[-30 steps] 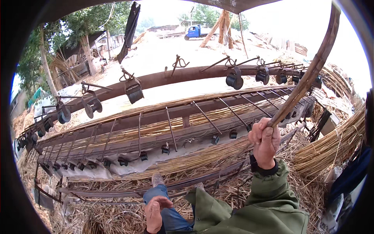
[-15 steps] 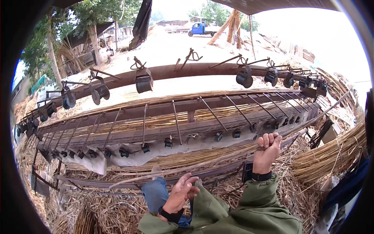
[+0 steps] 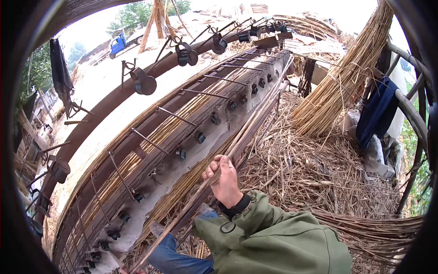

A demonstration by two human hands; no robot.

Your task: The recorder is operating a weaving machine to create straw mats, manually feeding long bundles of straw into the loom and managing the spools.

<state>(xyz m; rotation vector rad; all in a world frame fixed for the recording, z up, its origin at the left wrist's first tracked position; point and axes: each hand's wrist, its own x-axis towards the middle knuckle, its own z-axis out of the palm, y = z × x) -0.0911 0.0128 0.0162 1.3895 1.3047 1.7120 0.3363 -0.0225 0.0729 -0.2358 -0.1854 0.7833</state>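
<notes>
Pole of slender bare wood [image 3: 178,218] slants from the lower left of the frame up past the centre, and I see the right hand [image 3: 224,180] curled around it near the middle of the view, thumb uppermost. Only a sliver of the left hand [image 3: 123,270] shows at the bottom edge, beside the pole's lower end; whether it grips I cannot tell. A dark wristband [image 3: 237,206] and green sleeve [image 3: 267,212] follow the right hand.

Just left of the pole lie yellow reed stalks [image 3: 164,208], then a pale sheet [image 3: 214,145] with small dark spools along it. Thin metal rods [image 3: 205,93] cross the rack beyond. Larger spools [image 3: 145,83] hang from a curved brown beam [image 3: 98,114] toward the upper left, where a blue truck [image 3: 118,45] stands farther off. At the upper right leans a tied reed bundle [image 3: 340,86], beside dark blue cloth [image 3: 376,112], above loose straw [image 3: 315,169].
</notes>
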